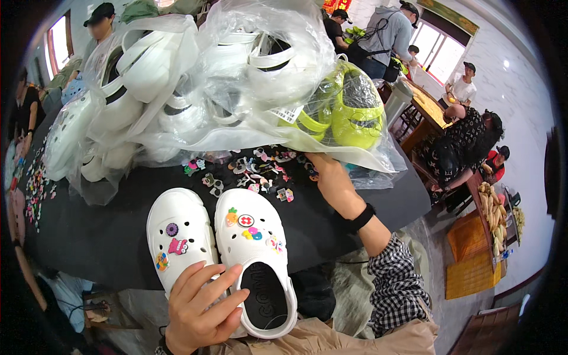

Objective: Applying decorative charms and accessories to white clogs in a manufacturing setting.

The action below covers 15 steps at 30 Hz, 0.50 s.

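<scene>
Two white clogs (251, 222) lie side by side at the table's front edge, toes pointing away from me. Colourful charms, among them a pink one (177, 246) and a carrot-shaped one (231, 217), sit in the holes of both uppers. My left hand (207, 307) rests over the heel of the left clog, fingers stretched and apart, touching the right clog's rim. Farther off, my right hand (336, 186) reaches to the scattered loose charms (260, 171) by the plastic bags; its fingertips are hidden there, so whether it holds one cannot be seen.
Clear plastic bags of white clogs (145, 68) and lime-green clogs (358, 115) pile along the back of the black table (112, 236). More charms (38, 189) lie at the far left. Other people stand or sit around; a wooden table (429, 106) is at right.
</scene>
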### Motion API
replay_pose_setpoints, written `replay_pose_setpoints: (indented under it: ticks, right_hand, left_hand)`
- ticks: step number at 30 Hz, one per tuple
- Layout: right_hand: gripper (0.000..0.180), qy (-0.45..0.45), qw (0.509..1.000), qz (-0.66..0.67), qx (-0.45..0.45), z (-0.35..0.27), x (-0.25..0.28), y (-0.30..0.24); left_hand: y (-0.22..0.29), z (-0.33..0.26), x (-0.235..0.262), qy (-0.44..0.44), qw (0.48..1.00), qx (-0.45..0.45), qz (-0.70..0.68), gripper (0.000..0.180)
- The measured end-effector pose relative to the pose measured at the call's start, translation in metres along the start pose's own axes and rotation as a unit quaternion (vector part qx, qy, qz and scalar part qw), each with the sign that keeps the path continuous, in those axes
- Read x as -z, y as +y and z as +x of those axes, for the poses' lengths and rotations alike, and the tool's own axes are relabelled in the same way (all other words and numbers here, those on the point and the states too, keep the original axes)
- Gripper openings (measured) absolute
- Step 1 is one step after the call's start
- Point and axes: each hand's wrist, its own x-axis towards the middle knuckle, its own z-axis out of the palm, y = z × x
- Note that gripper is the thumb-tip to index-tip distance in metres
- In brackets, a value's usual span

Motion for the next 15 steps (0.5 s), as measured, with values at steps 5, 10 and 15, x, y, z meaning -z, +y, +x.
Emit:
replay_pose_setpoints:
  ticks: [5, 10, 15]
  right_hand:
    - [0.038, -0.067, 0.992, -0.089, -0.05, -0.009, -0.003, -0.006]
    - [0.03, -0.067, 0.995, -0.055, -0.049, -0.004, 0.001, -0.001]
    - [0.037, -0.089, 0.974, 0.188, -0.085, 0.006, 0.002, -0.011]
  left_hand:
    - [-0.002, -0.001, 0.0, 0.01, 1.0, -0.006, -0.021, 0.021]
    - [-0.002, -0.003, -0.001, 0.001, 1.0, -0.015, -0.021, 0.029]
    - [-0.001, -0.001, 0.002, -0.004, 1.0, -0.009, -0.014, 0.024]
